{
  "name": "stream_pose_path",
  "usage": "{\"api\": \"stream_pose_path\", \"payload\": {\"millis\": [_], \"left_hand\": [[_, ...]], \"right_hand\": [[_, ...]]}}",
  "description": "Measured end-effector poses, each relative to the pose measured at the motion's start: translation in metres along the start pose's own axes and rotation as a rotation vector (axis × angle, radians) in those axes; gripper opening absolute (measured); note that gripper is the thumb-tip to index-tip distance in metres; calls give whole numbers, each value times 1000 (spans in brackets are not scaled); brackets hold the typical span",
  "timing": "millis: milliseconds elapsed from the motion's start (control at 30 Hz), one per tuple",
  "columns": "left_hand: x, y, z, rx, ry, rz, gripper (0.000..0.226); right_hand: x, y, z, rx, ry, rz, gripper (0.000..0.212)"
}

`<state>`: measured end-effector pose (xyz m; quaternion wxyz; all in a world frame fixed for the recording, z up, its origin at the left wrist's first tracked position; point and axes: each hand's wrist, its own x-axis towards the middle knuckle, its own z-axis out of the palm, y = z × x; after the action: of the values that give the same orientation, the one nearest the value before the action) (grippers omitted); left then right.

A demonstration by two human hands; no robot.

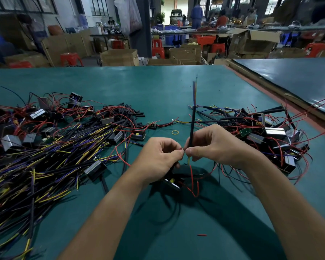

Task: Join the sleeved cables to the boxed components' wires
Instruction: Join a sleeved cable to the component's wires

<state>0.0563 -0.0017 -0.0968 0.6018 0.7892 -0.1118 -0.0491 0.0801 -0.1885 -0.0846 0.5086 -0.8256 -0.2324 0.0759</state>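
Hands work above a boxed component (173,183), left hand (160,155) pinching its red wire (191,173), right hand (215,147) pinching an upright sleeved cable (192,124); bare ends should overlap fully before twisting.

A black-sleeved cable (192,126) with yellow, blue and red cores rises above a teal table (158,85), near a yellow rubber band (175,132).

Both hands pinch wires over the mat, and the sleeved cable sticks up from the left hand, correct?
No. The head view shows the sleeved cable sticking up from the right hand; the left hand pinches a red wire. The rest holds.
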Motion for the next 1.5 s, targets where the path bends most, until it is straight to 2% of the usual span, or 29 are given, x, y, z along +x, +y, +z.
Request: {"api": "stream_pose_path", "payload": {"millis": [200,433,833,1133,1333,1500], "left_hand": [[0,-1,-5,-70,-17,-3,10],[2,-4,-7,-85,54,22,9],[5,-8,-8,-26,110,104,12],[5,-9,-8,93,117,140,12],[3,-6,-7,20,75,116,12],[2,-3,-4,-119,0,22,15]], "right_hand": [[0,1,2,-74,11,42,10],[2,2,4,34,30,24,11],[5,3,8,63,90,-2,13],[4,1,6,-44,106,-30,13],[2,-2,6,-37,98,-38,9],[2,-5,7,-64,86,-10,10]]}}
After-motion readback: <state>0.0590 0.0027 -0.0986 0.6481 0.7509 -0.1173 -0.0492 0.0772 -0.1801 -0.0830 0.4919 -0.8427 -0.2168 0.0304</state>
